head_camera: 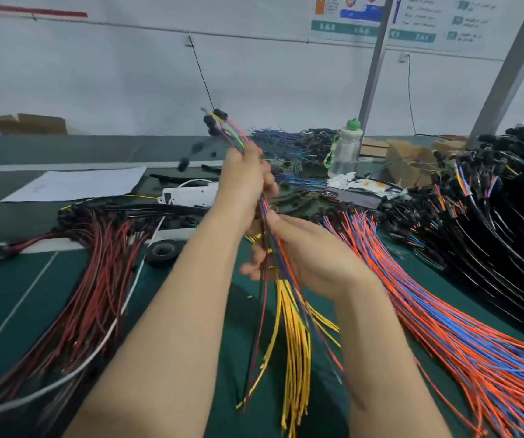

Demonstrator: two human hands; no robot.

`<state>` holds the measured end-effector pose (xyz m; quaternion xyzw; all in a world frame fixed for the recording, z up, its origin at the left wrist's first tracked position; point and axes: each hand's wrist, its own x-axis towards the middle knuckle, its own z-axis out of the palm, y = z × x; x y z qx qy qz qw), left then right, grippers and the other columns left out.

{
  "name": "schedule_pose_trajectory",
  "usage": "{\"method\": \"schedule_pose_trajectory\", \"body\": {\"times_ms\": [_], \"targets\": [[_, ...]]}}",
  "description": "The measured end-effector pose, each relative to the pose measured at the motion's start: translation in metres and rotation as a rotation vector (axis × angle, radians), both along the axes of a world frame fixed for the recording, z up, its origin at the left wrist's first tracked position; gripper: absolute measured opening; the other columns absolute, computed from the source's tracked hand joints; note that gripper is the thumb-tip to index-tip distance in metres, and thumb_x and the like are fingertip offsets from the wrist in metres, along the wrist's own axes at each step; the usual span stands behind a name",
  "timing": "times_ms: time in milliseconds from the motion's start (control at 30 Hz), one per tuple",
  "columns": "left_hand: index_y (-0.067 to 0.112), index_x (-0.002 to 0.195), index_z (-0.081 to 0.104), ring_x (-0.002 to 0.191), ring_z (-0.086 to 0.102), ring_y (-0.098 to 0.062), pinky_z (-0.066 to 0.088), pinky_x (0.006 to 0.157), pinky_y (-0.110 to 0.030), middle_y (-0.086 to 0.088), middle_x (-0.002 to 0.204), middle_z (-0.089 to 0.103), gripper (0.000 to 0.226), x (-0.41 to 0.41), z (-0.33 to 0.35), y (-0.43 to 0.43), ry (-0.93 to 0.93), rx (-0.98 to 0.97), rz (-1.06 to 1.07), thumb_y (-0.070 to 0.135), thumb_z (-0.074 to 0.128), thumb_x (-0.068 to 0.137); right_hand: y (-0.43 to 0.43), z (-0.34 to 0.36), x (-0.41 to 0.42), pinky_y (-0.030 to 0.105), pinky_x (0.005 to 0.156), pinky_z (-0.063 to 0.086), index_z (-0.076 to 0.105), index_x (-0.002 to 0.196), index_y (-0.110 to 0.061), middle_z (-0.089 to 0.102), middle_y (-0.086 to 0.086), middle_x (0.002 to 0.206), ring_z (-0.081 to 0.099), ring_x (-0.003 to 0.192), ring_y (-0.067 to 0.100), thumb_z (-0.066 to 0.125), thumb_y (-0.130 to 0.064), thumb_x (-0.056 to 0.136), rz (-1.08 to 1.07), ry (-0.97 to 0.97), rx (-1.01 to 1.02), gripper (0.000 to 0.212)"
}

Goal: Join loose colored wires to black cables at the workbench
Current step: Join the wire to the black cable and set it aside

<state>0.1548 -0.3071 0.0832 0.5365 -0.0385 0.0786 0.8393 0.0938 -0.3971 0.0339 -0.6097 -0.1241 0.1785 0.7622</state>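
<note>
head view: wire bundle [237, 134] clenched in fingers of left hand [242, 177] above, right hand [305, 248] below.

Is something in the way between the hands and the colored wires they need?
No, nothing visible. The left hand grips the wire bundle near its top, and the right hand holds it lower down.

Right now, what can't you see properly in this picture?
All in the head view:
- Black connectors atop the wire bundle: blurred by motion, cannot be counted.
- Left hand: its fingertips are hidden behind the hand itself.
- Wall posters: writing too small and blurry to read.
- Orange and blue wires: far ends cut off by the right and bottom edges.
</note>
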Motion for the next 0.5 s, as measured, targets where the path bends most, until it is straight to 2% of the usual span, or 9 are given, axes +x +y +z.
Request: {"method": "schedule_pose_trajectory", "body": {"times_ms": [67,133,200,267,300,367,400,433,500], "targets": [[0.016,0.086,0.043,0.035,0.046,-0.005,0.039,0.046,-0.021,0.002,0.057,0.046,0.027,-0.007,0.007,0.016,-0.015,0.181,-0.082,0.032,0.030,0.104,0.021,0.004,0.004,0.015,0.037,0.035,0.047,0.080,-0.011,0.039,-0.005,0.048,0.042,0.036,0.009,0.035,-0.032,0.103,-0.018,0.005,0.127,0.033],[0.017,0.095,0.050,0.049,0.058,-0.009,0.043,0.048,-0.021,-0.002,0.075,0.062,0.031,-0.018,0.007,0.029,0.001,0.422,-0.243,0.040,0.032,0.102,0.040,0.010,0.013,0.010,0.033,0.020,0.039,0.068,-0.018,0.031,-0.011,0.041,0.025,0.030,0.001,0.038,-0.034,0.103,-0.200,-0.026,0.200,0.038],[0.019,0.102,0.055,0.050,0.054,-0.011,0.042,0.047,-0.018,-0.002,0.077,0.063,0.039,-0.027,0.002,0.039,0.023,0.582,-0.336,0.049,0.030,0.099,0.052,0.018,0.023,0.009,0.033,0.020,0.040,0.065,-0.020,0.033,-0.011,0.037,0.026,0.027,0.002,0.042,-0.034,0.102,-0.389,-0.043,0.283,0.040],[0.022,0.097,0.054,0.049,0.044,-0.009,0.038,0.053,-0.022,0.002,0.065,0.051,0.038,-0.035,-0.007,0.048,0.015,0.548,-0.421,0.050,0.027,0.099,0.055,0.024,0.033,0.009,0.033,0.019,0.041,0.064,-0.019,0.034,-0.009,0.036,0.027,0.026,0.003,0.041,-0.036,0.102,-0.476,-0.010,0.445,0.041],[0.023,0.098,0.053,0.052,0.046,-0.009,0.042,0.055,-0.023,0.002,0.067,0.050,0.037,-0.038,-0.014,0.052,0.027,0.486,-0.488,0.050,0.027,0.099,0.054,0.026,0.038,0.009,0.033,0.016,0.038,0.064,-0.020,0.030,-0.010,0.037,0.023,0.027,0.004,0.039,-0.038,0.102,-0.486,0.002,0.547,0.042],[0.020,0.108,0.053,0.057,0.057,-0.012,0.051,0.055,-0.025,-0.001,0.080,0.060,0.039,-0.044,-0.029,0.061,0.057,0.467,-0.602,0.049,0.029,0.098,0.049,0.031,0.047,0.013,0.033,0.010,0.033,0.065,-0.021,0.023,-0.011,0.040,0.017,0.029,0.003,0.033,-0.039,0.103,-0.500,-0.023,0.692,0.043],[0.018,0.110,0.054,0.053,0.058,-0.011,0.049,0.051,-0.021,-0.001,0.081,0.063,0.039,-0.045,-0.037,0.065,0.053,0.517,-0.624,0.046,0.030,0.099,0.044,0.033,0.051,0.015,0.033,0.009,0.031,0.065,-0.021,0.021,-0.011,0.040,0.016,0.030,0.003,0.030,-0.039,0.104,-0.517,-0.046,0.724,0.042],[0.018,0.108,0.055,0.047,0.053,-0.008,0.044,0.045,-0.017,0.000,0.076,0.064,0.036,-0.046,-0.045,0.070,0.043,0.560,-0.636,0.042,0.030,0.100,0.038,0.034,0.054,0.015,0.033,0.008,0.031,0.066,-0.021,0.021,-0.011,0.040,0.015,0.030,0.002,0.028,-0.038,0.104,-0.541,-0.066,0.741,0.042],[0.017,0.101,0.059,0.038,0.035,-0.002,0.028,0.038,-0.012,0.008,0.058,0.052,0.031,-0.043,-0.058,0.077,0.025,0.574,-0.649,0.033,0.033,0.102,0.025,0.033,0.059,0.015,0.034,0.007,0.030,0.066,-0.020,0.020,-0.010,0.040,0.014,0.030,0.003,0.026,-0.036,0.105,-0.596,-0.105,0.757,0.042]]}}
